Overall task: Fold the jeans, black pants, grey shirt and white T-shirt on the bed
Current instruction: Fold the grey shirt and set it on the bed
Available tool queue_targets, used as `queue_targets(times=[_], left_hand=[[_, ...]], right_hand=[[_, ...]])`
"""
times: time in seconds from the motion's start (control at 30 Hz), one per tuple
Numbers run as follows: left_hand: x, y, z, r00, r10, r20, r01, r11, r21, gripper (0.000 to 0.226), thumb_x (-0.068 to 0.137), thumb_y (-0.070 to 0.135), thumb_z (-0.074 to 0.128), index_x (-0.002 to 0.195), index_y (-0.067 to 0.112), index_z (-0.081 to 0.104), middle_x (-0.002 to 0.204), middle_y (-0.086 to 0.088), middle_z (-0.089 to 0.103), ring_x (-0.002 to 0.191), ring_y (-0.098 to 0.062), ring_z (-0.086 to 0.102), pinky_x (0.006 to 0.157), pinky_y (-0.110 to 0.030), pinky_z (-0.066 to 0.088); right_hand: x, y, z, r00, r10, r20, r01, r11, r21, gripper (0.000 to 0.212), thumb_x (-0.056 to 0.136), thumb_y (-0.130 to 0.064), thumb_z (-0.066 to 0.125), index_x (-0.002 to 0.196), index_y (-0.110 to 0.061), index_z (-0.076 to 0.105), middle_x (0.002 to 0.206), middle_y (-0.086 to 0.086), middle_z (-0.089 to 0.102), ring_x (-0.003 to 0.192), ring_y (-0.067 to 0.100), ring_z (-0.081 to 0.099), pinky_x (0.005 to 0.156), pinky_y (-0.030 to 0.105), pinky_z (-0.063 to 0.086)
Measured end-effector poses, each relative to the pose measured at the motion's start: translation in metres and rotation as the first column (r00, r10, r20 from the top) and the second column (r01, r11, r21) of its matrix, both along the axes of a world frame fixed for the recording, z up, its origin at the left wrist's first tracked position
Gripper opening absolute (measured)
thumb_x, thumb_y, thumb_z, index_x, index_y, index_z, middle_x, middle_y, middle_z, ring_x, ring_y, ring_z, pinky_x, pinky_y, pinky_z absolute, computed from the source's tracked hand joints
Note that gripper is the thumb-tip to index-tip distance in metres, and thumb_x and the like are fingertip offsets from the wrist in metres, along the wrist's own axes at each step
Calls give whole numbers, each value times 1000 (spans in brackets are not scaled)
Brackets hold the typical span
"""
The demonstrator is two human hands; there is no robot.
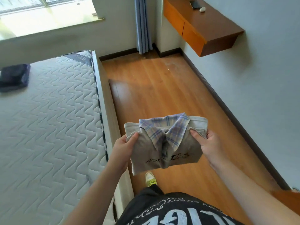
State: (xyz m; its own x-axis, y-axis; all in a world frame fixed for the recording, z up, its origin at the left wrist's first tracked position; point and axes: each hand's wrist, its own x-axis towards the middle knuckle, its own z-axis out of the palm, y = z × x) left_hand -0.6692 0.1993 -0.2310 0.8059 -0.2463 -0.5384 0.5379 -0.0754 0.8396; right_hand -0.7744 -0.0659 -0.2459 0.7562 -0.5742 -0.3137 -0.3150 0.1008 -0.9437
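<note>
- The left hand and right hand both hold the folded grey shirt in the air, each pinching one side edge, thumbs on top and the other fingers hidden beneath the cloth.
- The shirt's long axis runs from hand to hand; its plaid collar points away from the person and the printed hem edge hangs nearest the body. It sags a little in the middle between the two grips.
- Directly below the grip is the wooden floor, not the bed, so the bundle is held off the bed's side.
- The bed lies to the left of the grip, its edge just beside the left forearm. The left hand is the nearer one, so I judge the set-down calls for a swing leftward, left hand leading.
- Farther off, up and far to the left of the grip, a dark folded pile sits on the bed near its far end. It looks like the jeans and black pants, though I cannot tell which is which.
- The white T-shirt is not in view.
</note>
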Motion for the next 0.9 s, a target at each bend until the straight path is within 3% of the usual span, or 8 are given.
queue_targets(times=[0.1, 0.27, 0.4, 0.5, 0.67, 0.8, 0.9], left_hand=[[40, 10, 3, 999, 48, 6, -48, 999, 4, 26, 85, 42, 71, 92, 17, 73, 91, -6, 76, 85, -20, 74, 61, -22, 56], [116, 22, 13, 996, 81, 24, -81, 996, -26, 32, 85, 42, 71, 101, 15, 71, 97, -7, 76, 92, -22, 73, 71, -29, 56], [162, 11, 16, 990, 135, 45, -131, 988, -76, 39, 73, 48, 75, 97, 16, 73, 96, -8, 76, 89, -21, 73, 65, -22, 56], [198, -4, 14, 986, 155, 54, -150, 985, -85, 40, 72, 44, 76, 97, 14, 73, 97, -10, 76, 90, -23, 73, 66, -24, 57], [271, -40, 8, 983, 177, 50, -173, 982, -71, 27, 75, 36, 78, 92, 15, 75, 96, -12, 75, 88, -26, 73, 64, -27, 57], [328, -76, 15, 976, 214, 41, -211, 975, -64, 33, 72, 40, 78, 94, 17, 73, 96, -10, 76, 88, -24, 73, 64, -26, 57], [365, -101, 24, 968, 248, 47, -244, 966, -88, 23, 75, 37, 78, 90, 20, 75, 96, -10, 76, 87, -24, 74, 62, -25, 57]], right_hand=[[49, 3, 6, 999, 39, -2, -39, 999, 5, 19, 80, -41, 76, 94, -29, 74, 90, -4, 76, 82, 16, 73, 71, 37, 57], [135, 9, 20, 995, 97, 35, -97, 995, 0, 23, 72, -50, 76, 90, -37, 73, 90, -5, 76, 81, 14, 74, 60, 25, 55], [194, 0, 24, 988, 146, 51, -145, 989, -28, 33, 63, -62, 76, 88, -41, 73, 88, -7, 76, 79, 13, 73, 59, 23, 55], [240, -18, 21, 984, 170, 45, -169, 985, -25, 45, 59, -70, 77, 91, -38, 73, 90, -6, 76, 81, 12, 73, 65, 29, 55], [321, -56, 11, 977, 204, 59, -203, 979, -20, 52, 56, -74, 76, 93, -37, 73, 89, -7, 76, 80, 11, 73, 60, 22, 54], [386, -90, 14, 968, 248, 44, -248, 969, -21, 48, 58, -74, 74, 91, -39, 73, 87, -9, 76, 78, 10, 73, 68, 33, 54], [435, -114, 22, 960, 274, 55, -273, 962, -31, 41, 64, -68, 74, 91, -37, 73, 87, -8, 76, 79, 11, 73, 70, 36, 55]])
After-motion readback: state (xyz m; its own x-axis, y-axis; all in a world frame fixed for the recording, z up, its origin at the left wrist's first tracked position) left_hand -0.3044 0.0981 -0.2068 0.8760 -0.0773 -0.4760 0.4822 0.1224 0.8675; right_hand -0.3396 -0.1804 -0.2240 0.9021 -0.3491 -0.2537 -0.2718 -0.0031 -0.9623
